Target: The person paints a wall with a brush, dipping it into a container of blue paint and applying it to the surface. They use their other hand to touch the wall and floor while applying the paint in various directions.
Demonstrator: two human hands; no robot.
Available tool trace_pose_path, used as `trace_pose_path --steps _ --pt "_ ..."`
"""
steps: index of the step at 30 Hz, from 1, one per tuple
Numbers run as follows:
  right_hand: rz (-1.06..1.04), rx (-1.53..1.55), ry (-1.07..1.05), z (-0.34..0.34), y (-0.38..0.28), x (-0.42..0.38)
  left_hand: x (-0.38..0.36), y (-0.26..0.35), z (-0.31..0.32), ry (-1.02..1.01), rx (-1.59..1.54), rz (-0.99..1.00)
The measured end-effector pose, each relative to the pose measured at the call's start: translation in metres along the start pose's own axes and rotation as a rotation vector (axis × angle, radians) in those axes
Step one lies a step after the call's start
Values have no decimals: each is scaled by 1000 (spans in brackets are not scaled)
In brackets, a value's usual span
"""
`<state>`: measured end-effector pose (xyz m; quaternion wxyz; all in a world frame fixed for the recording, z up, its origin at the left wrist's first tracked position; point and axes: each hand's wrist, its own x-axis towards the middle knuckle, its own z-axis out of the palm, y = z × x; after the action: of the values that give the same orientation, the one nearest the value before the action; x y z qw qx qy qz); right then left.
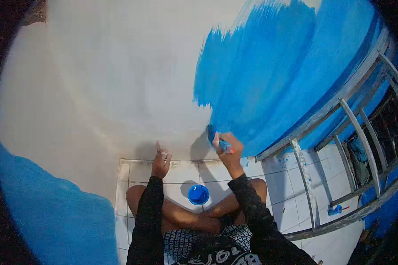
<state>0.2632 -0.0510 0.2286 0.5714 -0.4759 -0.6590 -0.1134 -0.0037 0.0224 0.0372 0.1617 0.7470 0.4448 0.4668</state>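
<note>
My right hand (pixel 231 152) is closed around a paintbrush (pixel 225 146). The brush's dark, blue-coated bristles touch the low part of the wall (pixel 132 79), at the lower left border of the fresh blue paint (pixel 261 70). My left hand (pixel 161 164) is raised near the wall's foot, its index finger stretched out and the other fingers partly bent; I see nothing held in it. Between my forearms, a small container of blue paint (pixel 198 194) stands on the white tiles in front of my crossed legs.
A paint-spotted wooden ladder (pixel 305 185) lies along the right side. Beyond its rungs, a blue-stained object (pixel 338 210) with a red part rests on the tiled floor (pixel 287 216). Another blue painted area (pixel 53 203) covers the lower left wall.
</note>
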Motion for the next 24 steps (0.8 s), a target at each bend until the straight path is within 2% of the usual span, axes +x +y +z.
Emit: trace_pose_path --steps 2,7,9,10,12,13,15,19,21,24 --pt "-131 40 138 -8 0 32 -1 -2 0 -27 -8 -11" --pt "-193 30 286 -30 -46 110 -8 -41 15 -73 56 19" --pt "-230 23 324 -27 -48 111 -8 -54 19 -38 274 209" --pt "-243 17 352 -23 -49 106 -6 -53 16 -34 277 204" --pt "-253 12 375 -16 -42 85 -1 -41 8 3 426 418" --pt "-195 11 304 -9 -30 66 -1 -28 3 1 424 413" --pt "-117 26 215 2 -8 25 -3 -6 -3 -157 -104 -188" --pt "30 13 103 14 0 -17 -4 -12 3 -87 -95 -119" --pt "28 -32 36 13 0 -15 -1 -21 8 -2 35 100" --pt "-41 6 42 -3 -11 22 -4 -24 8 -54 67 28"
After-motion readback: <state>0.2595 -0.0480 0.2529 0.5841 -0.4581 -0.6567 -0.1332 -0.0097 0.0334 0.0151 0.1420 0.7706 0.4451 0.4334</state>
